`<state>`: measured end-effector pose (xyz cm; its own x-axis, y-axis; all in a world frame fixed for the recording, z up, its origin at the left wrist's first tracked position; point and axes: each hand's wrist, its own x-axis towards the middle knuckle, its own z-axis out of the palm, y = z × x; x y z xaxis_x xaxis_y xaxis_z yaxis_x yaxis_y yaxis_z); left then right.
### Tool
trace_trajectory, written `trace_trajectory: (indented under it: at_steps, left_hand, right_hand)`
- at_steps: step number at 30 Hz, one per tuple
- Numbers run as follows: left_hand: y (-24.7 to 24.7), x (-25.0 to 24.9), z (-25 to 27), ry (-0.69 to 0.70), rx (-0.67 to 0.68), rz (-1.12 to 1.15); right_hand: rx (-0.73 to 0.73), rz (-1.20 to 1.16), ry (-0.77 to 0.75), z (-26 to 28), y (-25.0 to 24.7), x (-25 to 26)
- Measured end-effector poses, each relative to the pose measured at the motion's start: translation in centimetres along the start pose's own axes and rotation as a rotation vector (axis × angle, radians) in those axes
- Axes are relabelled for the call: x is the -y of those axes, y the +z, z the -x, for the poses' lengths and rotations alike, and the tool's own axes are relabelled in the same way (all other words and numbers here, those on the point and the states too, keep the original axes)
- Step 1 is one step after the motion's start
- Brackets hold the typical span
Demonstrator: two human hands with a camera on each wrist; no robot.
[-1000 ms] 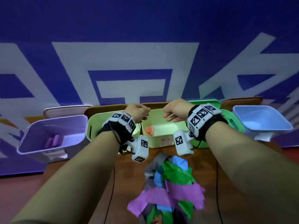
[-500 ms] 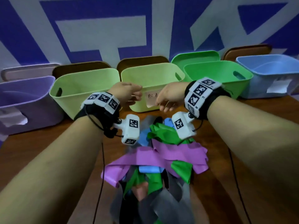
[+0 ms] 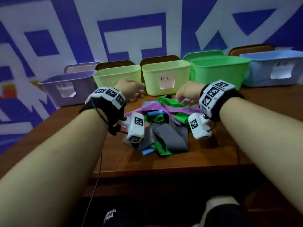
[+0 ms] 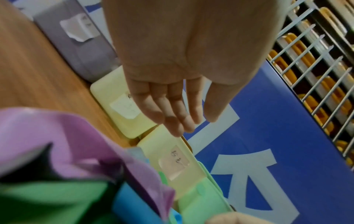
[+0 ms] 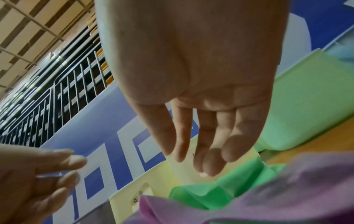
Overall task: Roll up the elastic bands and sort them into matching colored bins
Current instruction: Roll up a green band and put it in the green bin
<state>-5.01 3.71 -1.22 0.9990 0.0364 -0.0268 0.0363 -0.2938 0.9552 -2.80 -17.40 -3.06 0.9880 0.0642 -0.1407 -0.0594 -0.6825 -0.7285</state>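
A heap of loose elastic bands [image 3: 161, 126] in purple, green, blue and grey lies on the wooden table [image 3: 164, 163]. Behind it stands a row of bins: purple [image 3: 68, 89], two pale yellow-green ones [image 3: 118, 76] [image 3: 165, 79], green [image 3: 218, 71] and blue [image 3: 275, 69]. My left hand [image 3: 131, 91] hovers over the heap's far left edge, fingers relaxed and empty [image 4: 172, 109]. My right hand [image 3: 186, 95] hangs just above a green band [image 5: 208, 195] and a purple band [image 5: 268, 201], fingers straight and holding nothing [image 5: 206, 145].
Bin lids lean against the blue and white wall [image 3: 131, 30] behind the bins. Paper labels are stuck on several bin fronts [image 3: 166, 80]. The table's near edge [image 3: 164, 174] is close to my body, and thin cables run from my wrists across it.
Both hands have come down from the bins toward the heap and their fingers have uncurled. The head view has tilted down and pulled back, showing the table's near edge.
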Motion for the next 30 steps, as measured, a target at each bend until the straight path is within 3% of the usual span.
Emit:
trace_trajectory:
  at_steps: [4,9,11,15,21,30]
  left_hand:
    - [2.4,0.2,1.0,0.003,0.078,-0.035]
    - [4.2,1.5,-0.5,-0.013,0.061,-0.005]
    - [4.4,1.9,-1.0,-0.01,0.056,0.005]
    - [3.8,1.7,-1.8,0.012,0.048,-0.019]
    - [4.6,-0.1,-1.2,0.094,-0.001,-0.005]
    - [4.6,-5.1,1.8,0.311,-0.036,0.068]
  right_hand:
    - [-0.003,0.207,-0.07,1.4,-0.3,-0.5]
    - [0.09,0.53,-0.114,-0.9,0.9,-0.5]
    - [0.054,0.553,-0.086,-2.1,1.4,-0.9]
    - [-0.142,0.264,-0.097,-3.0,0.1,-0.8]
    - [-0.388,-0.164,-0.309,-0.6,-2.0,2.5]
    - [-0.423,-0.346,-0.517,4.2,-4.1,8.4]
